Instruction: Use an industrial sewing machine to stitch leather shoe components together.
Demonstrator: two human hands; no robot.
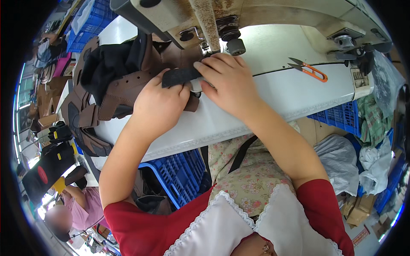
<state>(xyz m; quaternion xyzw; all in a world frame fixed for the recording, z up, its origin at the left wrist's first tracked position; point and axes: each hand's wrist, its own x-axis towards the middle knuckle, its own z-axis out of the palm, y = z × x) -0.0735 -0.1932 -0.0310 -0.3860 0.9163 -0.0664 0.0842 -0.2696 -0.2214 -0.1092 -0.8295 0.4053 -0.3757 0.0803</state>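
A short black fabric strip (181, 77) lies between my hands, just in front of the sewing machine's presser foot (206, 48). My left hand (159, 104) is closed, gripping the left end of the strip over brown leather. My right hand (232, 85) pinches the strip's other end with bent fingers, close by the needle area. Brown leather pieces (121, 91) with punched holes spread from under my left hand across the table's left side, and a brown end (192, 105) shows below that hand. Black cloth (113, 66) is bunched on top of them. My fingers partly hide the stitching spot.
The sewing machine (277, 15) spans the far side of the white table (299, 96). Orange-handled thread snips (309, 69) lie right of my hands. Blue crates (177, 179) stand below the table, with plastic bags (339, 160) at right. A person in pink (87, 209) sits at lower left.
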